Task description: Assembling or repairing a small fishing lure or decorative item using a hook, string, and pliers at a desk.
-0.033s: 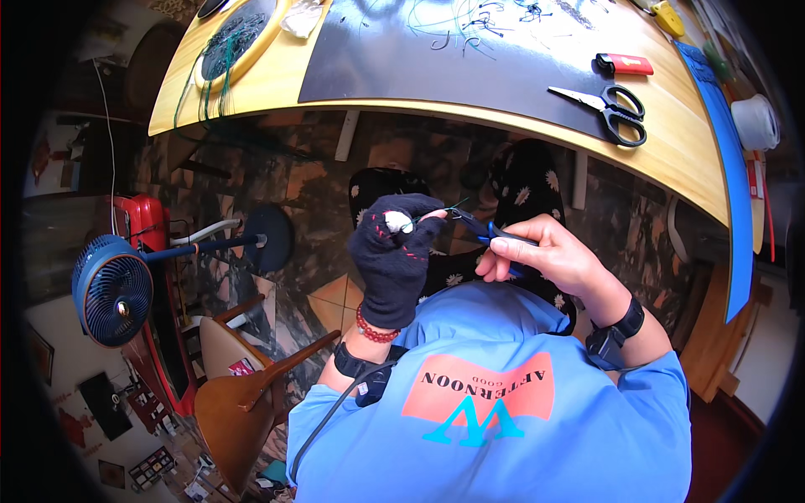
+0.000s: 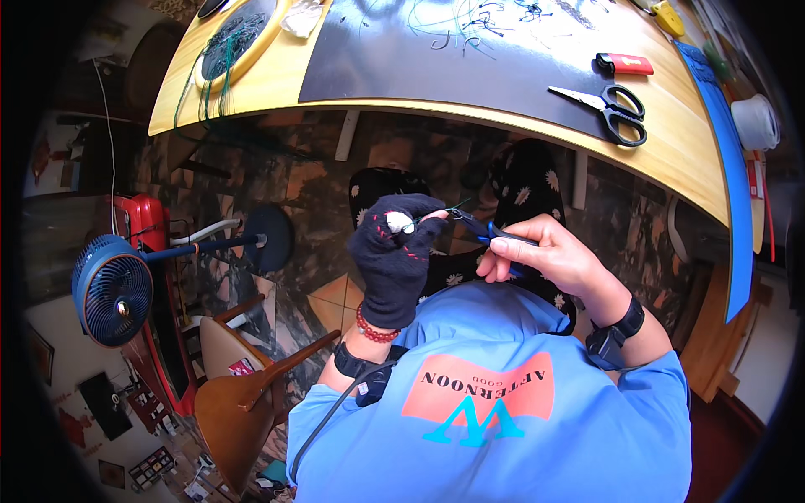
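Note:
Above my lap, my left hand [image 2: 394, 251] wears a dark knitted glove with red stitches, with a white wrap showing near the thumb. Its fingers are pinched together on a thin green line [image 2: 458, 205], whose loose ends poke out past the fingertips. My bare right hand [image 2: 541, 250] grips small pliers [image 2: 480, 228] with dark jaws and blue handles. The jaw tips point left and meet the line just beside the gloved fingertips. Whatever small piece sits between jaws and fingers is too fine to make out.
Ahead is a table [image 2: 251, 102] with a dark mat [image 2: 377, 75]. On it lie black-handled scissors [image 2: 612, 111], a red lighter [image 2: 625, 64] and hook-like pieces [image 2: 461, 44]. A yellow-rimmed tray [image 2: 210, 81] holds green lines. To the left stand a fan [image 2: 113, 289] and a chair [image 2: 235, 394].

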{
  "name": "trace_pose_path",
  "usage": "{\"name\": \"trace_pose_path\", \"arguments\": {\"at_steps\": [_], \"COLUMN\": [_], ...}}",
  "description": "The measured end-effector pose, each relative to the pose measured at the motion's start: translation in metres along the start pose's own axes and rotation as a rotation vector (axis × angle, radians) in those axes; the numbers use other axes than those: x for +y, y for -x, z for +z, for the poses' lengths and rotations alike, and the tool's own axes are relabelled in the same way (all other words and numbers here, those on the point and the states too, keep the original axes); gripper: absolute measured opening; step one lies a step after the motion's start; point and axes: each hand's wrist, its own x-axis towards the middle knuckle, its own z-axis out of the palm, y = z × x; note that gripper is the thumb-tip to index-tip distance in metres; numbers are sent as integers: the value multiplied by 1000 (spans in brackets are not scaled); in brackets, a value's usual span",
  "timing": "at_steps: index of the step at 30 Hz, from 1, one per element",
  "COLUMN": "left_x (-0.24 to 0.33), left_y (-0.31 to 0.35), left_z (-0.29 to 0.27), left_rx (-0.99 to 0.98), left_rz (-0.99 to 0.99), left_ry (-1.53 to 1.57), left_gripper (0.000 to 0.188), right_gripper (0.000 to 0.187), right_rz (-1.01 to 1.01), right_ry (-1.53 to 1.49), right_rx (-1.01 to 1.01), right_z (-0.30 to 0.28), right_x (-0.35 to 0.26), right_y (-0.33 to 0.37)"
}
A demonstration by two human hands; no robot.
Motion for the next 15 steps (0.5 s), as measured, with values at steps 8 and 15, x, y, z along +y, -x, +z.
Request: {"name": "trace_pose_path", "arguments": {"at_steps": [8,15], "left_x": [3,0], "left_y": [-4,-4], "left_z": [-7,-9], "left_rx": [-20,-93], "left_rz": [51,228], "left_ry": [-23,-102], "left_gripper": [11,11], "right_gripper": [35,35], "right_rz": [-5,-23], "right_ry": [-68,-98], "right_rx": [-54,-9], "right_z": [-6,2], "right_x": [0,-4], "right_y": [2,1]}}
